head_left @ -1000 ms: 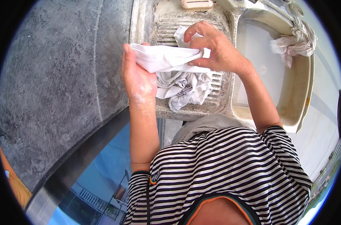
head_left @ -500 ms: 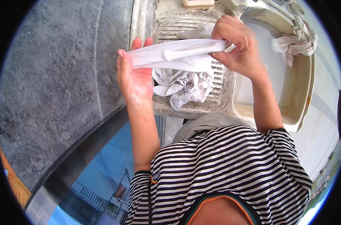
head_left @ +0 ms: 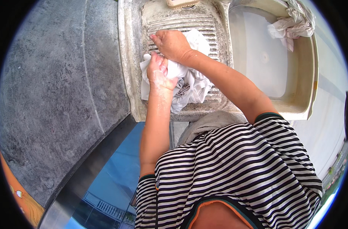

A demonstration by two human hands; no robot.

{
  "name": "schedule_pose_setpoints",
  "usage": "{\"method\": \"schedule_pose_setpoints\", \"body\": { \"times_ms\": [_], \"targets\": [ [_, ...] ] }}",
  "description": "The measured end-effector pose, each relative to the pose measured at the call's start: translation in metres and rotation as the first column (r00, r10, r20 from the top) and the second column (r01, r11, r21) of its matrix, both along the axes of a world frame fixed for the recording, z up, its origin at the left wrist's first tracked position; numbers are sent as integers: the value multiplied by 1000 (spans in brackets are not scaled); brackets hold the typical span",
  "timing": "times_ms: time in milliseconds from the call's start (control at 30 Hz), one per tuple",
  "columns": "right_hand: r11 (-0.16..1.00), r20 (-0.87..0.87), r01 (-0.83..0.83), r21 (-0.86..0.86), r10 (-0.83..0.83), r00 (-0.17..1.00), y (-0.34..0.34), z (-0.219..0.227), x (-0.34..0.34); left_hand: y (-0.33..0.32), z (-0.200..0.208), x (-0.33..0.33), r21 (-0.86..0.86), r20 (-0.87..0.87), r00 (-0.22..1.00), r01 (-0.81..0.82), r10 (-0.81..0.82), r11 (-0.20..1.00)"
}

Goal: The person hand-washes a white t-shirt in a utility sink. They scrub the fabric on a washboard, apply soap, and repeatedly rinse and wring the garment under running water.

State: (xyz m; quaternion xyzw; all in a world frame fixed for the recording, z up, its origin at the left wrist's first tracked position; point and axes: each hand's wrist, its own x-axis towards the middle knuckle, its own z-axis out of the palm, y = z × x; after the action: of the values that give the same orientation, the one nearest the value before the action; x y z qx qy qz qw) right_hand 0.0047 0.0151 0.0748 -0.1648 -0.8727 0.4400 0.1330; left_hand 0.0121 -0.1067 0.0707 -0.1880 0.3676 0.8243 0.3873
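Observation:
A wet white garment [head_left: 189,82] with a dark print lies bunched on the ribbed washboard [head_left: 181,23] of a pale stone sink. My left hand [head_left: 158,74] grips the cloth at its left side, fingers closed on a fold. My right hand [head_left: 172,44] presses down on the upper part of the same cloth, knuckles up, clutching it. Both hands sit close together over the ribs.
A water-filled basin [head_left: 258,53] lies to the right of the washboard, with another twisted pale cloth [head_left: 290,23] draped over its far rim. A bar of soap [head_left: 181,3] rests at the top edge. A grey concrete surface [head_left: 55,95] spreads to the left.
The cloth was held up and stretched between both hands; now both hands have pushed it down, bunched, onto the washboard ribs.

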Motion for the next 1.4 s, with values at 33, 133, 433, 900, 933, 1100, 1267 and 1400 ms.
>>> {"method": "schedule_pose_setpoints", "body": {
  "times_ms": [33,133,433,900,933,1100,1267,1400],
  "targets": [
    [1000,-13,4,17,-4,1000,-6,6,2,-3,-7,-7,-7,43,999,-17,17,1000],
    [996,-98,-79,50,83,992,-34,40,21,13,15,-9,-52,14,986,-162,163,985],
    [981,-216,44,190,-1,976,16,4,0,-16,-26,-27,555,-19,960,241,-278,796],
    [823,-18,-326,465,377,926,66,-7,46,-47,-19,-7,-832,-280,48,-510,-959,217],
    [792,26,-369,486,409,912,55,-19,58,-50,-17,-8,-853,-217,78,-500,-973,150],
    [855,81,-374,359,370,925,59,-26,81,-59,-4,-10,-860,-189,88,-496,-978,122],
    [949,-202,-265,-170,229,952,51,66,71,-12,53,-7,-710,-676,319,-38,-665,703],
    [906,-314,-290,-307,191,930,63,112,65,-11,101,-14,-423,-790,441,112,-426,899]
  ]
}}
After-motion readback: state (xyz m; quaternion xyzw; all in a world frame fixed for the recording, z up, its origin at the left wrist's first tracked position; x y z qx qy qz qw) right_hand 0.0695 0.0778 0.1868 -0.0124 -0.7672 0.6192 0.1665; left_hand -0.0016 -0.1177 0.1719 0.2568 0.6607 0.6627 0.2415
